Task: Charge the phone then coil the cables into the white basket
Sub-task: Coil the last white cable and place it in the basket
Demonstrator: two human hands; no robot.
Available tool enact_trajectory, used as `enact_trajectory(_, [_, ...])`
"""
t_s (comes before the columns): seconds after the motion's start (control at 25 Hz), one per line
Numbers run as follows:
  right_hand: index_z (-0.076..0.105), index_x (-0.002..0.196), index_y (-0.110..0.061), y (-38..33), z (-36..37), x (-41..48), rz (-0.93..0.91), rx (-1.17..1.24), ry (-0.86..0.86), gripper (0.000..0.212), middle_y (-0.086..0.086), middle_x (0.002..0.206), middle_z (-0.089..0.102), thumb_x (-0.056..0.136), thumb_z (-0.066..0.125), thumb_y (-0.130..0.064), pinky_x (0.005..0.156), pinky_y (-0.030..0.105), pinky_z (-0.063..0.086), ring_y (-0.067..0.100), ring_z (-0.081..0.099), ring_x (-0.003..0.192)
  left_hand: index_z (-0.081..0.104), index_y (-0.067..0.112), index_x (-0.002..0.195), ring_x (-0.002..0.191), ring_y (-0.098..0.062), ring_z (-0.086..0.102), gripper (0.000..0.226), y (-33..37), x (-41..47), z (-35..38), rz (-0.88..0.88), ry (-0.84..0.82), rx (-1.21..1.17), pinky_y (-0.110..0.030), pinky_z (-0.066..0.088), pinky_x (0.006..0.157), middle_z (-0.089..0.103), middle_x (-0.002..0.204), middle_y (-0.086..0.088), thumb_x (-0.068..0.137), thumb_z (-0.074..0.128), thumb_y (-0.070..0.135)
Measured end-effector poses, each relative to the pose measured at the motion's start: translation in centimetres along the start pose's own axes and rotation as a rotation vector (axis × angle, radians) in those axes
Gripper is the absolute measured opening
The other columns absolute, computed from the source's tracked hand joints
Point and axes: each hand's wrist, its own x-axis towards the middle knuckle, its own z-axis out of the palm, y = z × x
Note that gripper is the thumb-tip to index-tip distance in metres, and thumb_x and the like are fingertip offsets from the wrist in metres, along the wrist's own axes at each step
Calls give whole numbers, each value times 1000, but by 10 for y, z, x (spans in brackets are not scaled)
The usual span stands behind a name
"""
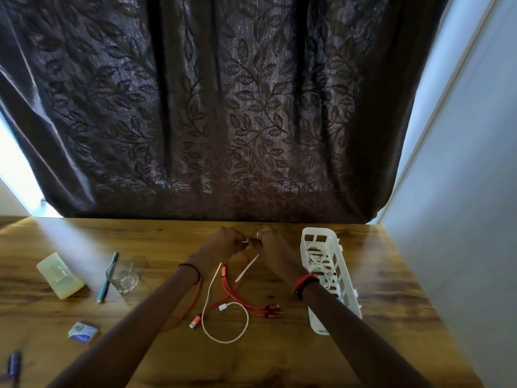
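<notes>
Both my hands meet over the far middle of the wooden table (pixel 279 359). My left hand (pixel 223 245) and my right hand (pixel 270 245) each pinch a thin white cable (pixel 247 268) between them, with a small loop showing above the fingers. Below them lie a red multi-head cable (pixel 237 294) and a looped white cable (pixel 240 329). The white basket (pixel 347 287) lies to the right of my right wrist and holds coiled white cable (pixel 317 257). The phone (pixel 59 274) lies at the left, in a pale case.
A drinking glass (pixel 124 275) and a teal pen (pixel 107 278) stand left of my left arm. A small blue-and-white packet (pixel 83 331) and a dark object (pixel 14 362) lie near the front left. A dark leaf-patterned curtain (pixel 209 107) hangs behind the table; a wall stands at the right.
</notes>
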Motion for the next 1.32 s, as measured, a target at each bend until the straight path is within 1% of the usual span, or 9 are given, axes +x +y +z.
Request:
enact_trajectory(0.12, [66,108,-5,-4,-22,10,-10,-3,78,23,13,110,59,95,48,-12,83,28,45,25,59,98,67,22,70,47,2,50,22,4,-14,-34,-51,64,-485,-20,42,55,57,49,11,90,60,15])
enact_trajectory(0.32, [63,115,-8,-18,-52,24,-33,-16,172,28,12,117,59,97,45,-19,89,27,43,22,57,104,74,13,96,56,-6,53,21,2,-25,-70,-155,-101,-1043,-21,43,62,55,61,6,89,58,26])
enact_trajectory(0.56, [59,114,-17,-45,-67,36,-58,-21,273,25,4,107,63,96,46,-29,83,34,54,14,60,93,70,15,92,69,-11,64,22,3,-42,-111,6,63,-896,-25,47,79,67,67,0,89,56,31])
enact_trajectory(0.76, [59,100,-15,-69,-75,41,-39,6,286,13,0,91,66,89,57,-20,73,29,54,13,62,83,72,13,102,37,-3,25,29,15,-51,-140,12,222,-1056,-14,24,35,28,48,8,94,50,31])
enact_trajectory(0.88, [55,87,-12,-80,-74,44,80,355,224,2,-3,83,66,89,55,-12,75,23,51,14,63,84,68,9,107,33,-2,22,30,10,-52,-152,31,263,-1330,-13,17,30,28,47,10,96,48,28])
enact_trajectory(1.08, [44,71,-15,-85,-57,50,216,1167,87,29,6,78,75,94,30,-7,103,39,38,19,67,95,59,6,116,29,-4,24,31,-5,-49,-172,-23,276,-1559,-14,15,28,30,43,10,98,43,26])
enact_trajectory(1.16, [49,76,-12,-91,-56,50,198,1353,111,26,6,72,73,95,34,-7,92,38,47,17,68,81,58,6,116,28,-5,24,31,-12,-48,-175,-35,247,-1611,-14,15,28,31,42,10,98,41,25])
enact_trajectory(1.24, [57,86,-9,-91,-54,51,244,1421,173,17,2,60,63,96,43,-10,62,28,55,11,63,56,56,5,121,29,-5,26,34,-17,-48,-176,-38,191,-1687,-14,17,28,33,44,9,97,39,22])
enact_trajectory(1.32, [62,99,-6,-84,-50,55,334,1297,201,16,-3,50,45,95,48,-13,38,18,41,5,43,38,53,1,125,33,-5,29,39,-21,-51,-179,-13,113,-1781,-15,22,30,36,49,9,92,39,17])
